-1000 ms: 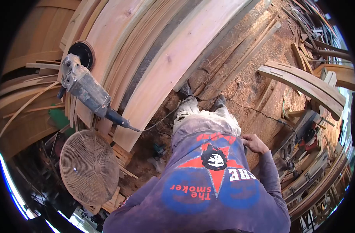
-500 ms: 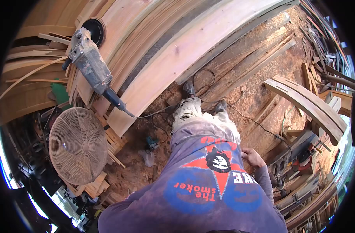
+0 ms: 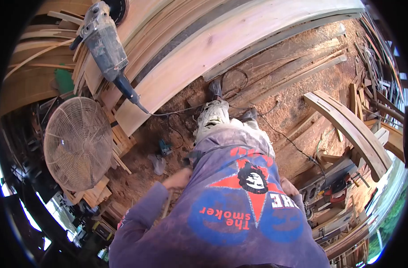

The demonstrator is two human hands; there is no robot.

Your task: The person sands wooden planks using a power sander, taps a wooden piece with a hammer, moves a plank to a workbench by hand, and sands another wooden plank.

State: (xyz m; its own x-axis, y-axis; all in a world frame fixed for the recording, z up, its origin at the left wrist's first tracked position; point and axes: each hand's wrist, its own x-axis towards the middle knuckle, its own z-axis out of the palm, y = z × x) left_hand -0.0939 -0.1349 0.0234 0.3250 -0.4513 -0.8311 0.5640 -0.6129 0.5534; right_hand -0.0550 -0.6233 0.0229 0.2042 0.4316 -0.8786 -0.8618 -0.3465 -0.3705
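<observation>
My left hand is at my left hip, against the side of the stained purple shirt. A small dark thing shows at the waist just beyond its fingers; whether they touch it I cannot make out. On the other side, my right hand rests by the right hip, its fingers mostly hidden behind the shirt. Ahead to the left, a large angle grinder with a round disc lies on the long pale board, apart from both hands.
A round caged fan stands at the left. The grinder's cord runs past my boots over the sawdust-covered floor. Curved timber pieces lie at the right, near a red power tool. Wood scraps line the edges.
My left hand has come into view at the left hip. The right hand has slipped further behind the shirt. The view has shifted, so the grinder and fan appear higher and further left.
</observation>
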